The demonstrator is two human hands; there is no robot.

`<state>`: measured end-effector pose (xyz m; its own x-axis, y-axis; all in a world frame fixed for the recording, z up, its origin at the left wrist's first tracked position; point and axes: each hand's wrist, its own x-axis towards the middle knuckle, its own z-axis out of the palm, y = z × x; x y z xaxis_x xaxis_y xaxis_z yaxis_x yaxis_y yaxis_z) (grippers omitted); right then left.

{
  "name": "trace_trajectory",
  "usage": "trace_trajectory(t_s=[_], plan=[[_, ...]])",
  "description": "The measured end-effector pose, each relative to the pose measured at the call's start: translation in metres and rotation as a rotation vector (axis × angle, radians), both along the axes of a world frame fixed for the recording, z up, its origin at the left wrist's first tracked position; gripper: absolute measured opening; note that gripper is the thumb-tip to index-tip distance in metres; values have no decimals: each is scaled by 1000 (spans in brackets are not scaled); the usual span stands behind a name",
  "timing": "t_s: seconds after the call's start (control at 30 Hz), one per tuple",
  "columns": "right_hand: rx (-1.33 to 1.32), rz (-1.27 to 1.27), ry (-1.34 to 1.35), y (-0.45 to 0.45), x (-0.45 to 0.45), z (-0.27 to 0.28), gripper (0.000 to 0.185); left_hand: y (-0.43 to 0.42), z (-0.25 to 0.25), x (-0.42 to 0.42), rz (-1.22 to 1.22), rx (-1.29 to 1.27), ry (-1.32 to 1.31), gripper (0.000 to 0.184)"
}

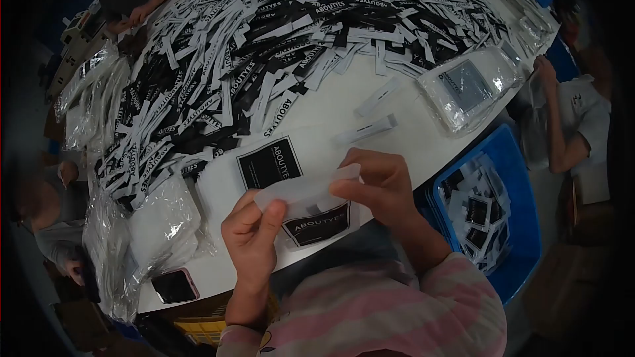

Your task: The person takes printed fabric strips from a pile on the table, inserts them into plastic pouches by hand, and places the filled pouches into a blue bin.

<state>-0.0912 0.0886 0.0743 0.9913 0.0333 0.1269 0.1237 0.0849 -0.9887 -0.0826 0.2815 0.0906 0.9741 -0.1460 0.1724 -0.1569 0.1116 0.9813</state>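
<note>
A translucent pouch point(317, 225) with a black "ABOUTYES" panel is stretched between both my hands above the table's near edge. My left hand point(253, 233) pinches its left upper edge between thumb and fingers. At the other end, my right hand point(378, 184) grips the top edge, thumb and forefinger closed on it. Just behind lies a flat pouch point(270, 165) with the same black print, on a pale stack. Two slim clear-and-white sachets point(366, 130) rest on the white table point(344, 89) beyond my right hand.
Black and white stick packets point(264, 46) heap across the table. A blue bin point(522, 251) of printed pouches stands at right. Plastic-wrapped pouches point(466, 86) lie near it; clear bags point(165, 215) and a phone point(175, 286) lie at left. Other people point(562, 119) sit around the table.
</note>
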Motion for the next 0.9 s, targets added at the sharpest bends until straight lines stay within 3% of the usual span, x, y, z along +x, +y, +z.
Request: trace_trajectory(t_s=[0.07,0.17,0.23,0.4,0.5,0.57,0.63,0.7,0.83,0.9], plan=[[127,-44,-76,-12,-6,-4,11,-7,0,0,-38,-26,16,13],[83,-154,36,-37,-26,7,17,-22,-3,3,-198,-66,49,13],[32,-482,78,-68,-46,6,26,-25,1,8,-294,23,57,14],[-790,-807,41,-146,-80,16,29,-14,-18,32,-159,263,-4,14],[-895,-792,-39,-139,-68,11,21,-18,-24,49,5,577,-235,18],[-917,-590,-48,-115,-41,6,14,-30,-29,55,3,639,-240,20],[-1057,-295,-278,-93,-2,-16,18,-39,-35,60,-60,786,-256,33],[-1279,-232,-595,-66,33,-36,26,-43,-42,57,-72,1005,-365,42],[-1445,-149,-649,-51,88,-56,33,-23,-49,46,-72,1162,-410,52],[-1392,-68,-313,-39,113,-40,31,-16,-47,39,-40,1201,-425,54]])
